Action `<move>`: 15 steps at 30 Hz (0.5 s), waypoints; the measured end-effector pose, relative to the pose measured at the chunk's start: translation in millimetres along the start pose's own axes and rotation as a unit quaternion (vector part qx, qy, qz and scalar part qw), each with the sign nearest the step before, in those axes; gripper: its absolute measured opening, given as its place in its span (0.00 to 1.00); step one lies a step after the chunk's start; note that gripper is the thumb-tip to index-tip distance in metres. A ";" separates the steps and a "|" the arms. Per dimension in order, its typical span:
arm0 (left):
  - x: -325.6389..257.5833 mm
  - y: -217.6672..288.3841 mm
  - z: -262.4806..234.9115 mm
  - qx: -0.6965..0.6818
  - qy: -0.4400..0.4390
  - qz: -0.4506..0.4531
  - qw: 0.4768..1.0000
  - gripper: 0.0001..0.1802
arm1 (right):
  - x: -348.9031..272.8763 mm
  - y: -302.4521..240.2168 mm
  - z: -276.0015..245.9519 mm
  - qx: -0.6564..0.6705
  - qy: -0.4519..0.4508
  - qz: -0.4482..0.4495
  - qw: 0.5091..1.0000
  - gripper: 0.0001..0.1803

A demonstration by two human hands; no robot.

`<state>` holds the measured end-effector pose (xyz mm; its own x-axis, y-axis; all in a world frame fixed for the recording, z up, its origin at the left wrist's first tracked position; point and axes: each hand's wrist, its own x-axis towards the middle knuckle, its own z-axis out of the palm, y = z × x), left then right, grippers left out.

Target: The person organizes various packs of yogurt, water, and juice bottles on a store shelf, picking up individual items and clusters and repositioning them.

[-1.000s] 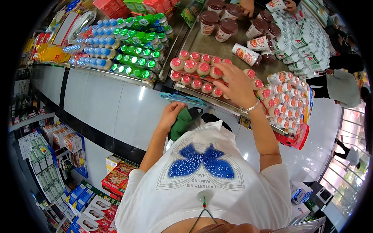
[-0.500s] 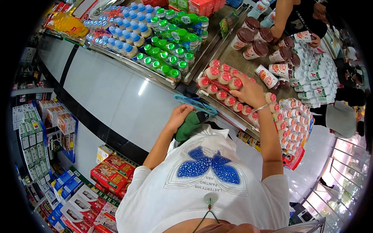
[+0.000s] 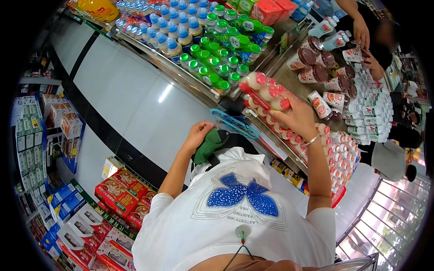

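Right hand (image 3: 296, 118) since earlier frame: lifted off red-capped rows, now raising shrink-wrapped pack of red-capped bottles (image 3: 266, 92) above shelf edge, fingers closed around pack's near end. Left hand (image 3: 199, 135) low, at shelf front, fist shut on green cloth item (image 3: 209, 145). Blue hanger (image 3: 235, 124) between hands. Beyond: green-capped bottles (image 3: 216, 67), brown-lidded jars (image 3: 312, 58); another person's hands at far shelf.

Bright, even shop light; floor glare, fisheye-bent dark rim.

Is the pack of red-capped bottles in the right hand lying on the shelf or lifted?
Lifted: the right hand holds the pack tilted above the shelf rows.
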<state>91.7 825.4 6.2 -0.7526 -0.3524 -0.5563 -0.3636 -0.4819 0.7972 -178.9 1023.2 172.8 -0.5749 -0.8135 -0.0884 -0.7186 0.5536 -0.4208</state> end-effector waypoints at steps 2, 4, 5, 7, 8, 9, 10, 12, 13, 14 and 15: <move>-4.4 -2.4 -3.1 -0.011 0.015 -0.004 1.000 0.13 | 19.4 -22.0 8.2 0.034 0.013 -0.033 0.999 0.36; -16.6 -2.8 0.4 0.014 0.064 0.008 0.998 0.13 | 50.6 -44.2 21.3 0.030 0.031 -0.071 0.997 0.31; -21.3 -0.4 4.1 0.029 0.081 0.017 0.996 0.13 | 67.0 -54.6 27.1 0.029 0.031 -0.077 0.996 0.29; -34.5 0.4 13.5 0.012 0.105 0.023 0.994 0.13 | 102.6 -74.5 44.2 0.006 0.035 -0.088 0.995 0.27; -40.4 -0.2 17.3 0.001 0.113 0.010 0.994 0.13 | 119.9 -82.8 53.3 -0.018 0.038 -0.091 0.995 0.26; -45.0 -3.1 20.3 -0.009 0.120 -0.004 0.993 0.13 | 135.4 -89.7 63.3 -0.012 0.057 -0.113 0.992 0.23; -48.4 -11.3 21.9 -0.012 0.116 -0.002 0.993 0.13 | 151.2 -92.2 75.7 -0.004 0.067 -0.136 0.988 0.22; -54.2 -33.2 19.7 -0.017 0.119 -0.003 0.993 0.13 | 168.3 -107.9 89.0 -0.032 0.053 -0.110 0.992 0.21; -58.3 -35.9 21.3 -0.018 0.125 -0.007 0.992 0.13 | 172.9 -110.3 94.7 -0.039 0.057 -0.101 0.993 0.21; -62.5 -36.1 21.8 -0.018 0.131 -0.011 0.991 0.13 | 176.2 -113.3 96.2 -0.045 0.062 -0.091 0.993 0.21; -64.0 -35.2 22.3 -0.018 0.136 -0.015 0.990 0.13 | 177.5 -112.4 96.5 -0.051 0.066 -0.081 0.993 0.21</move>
<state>140.4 882.8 18.9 -0.5637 -0.5390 -0.6259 -0.3596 -0.5220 0.7734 -162.4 799.3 117.3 -0.4901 -0.8664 0.0954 -0.8380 0.4382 -0.3253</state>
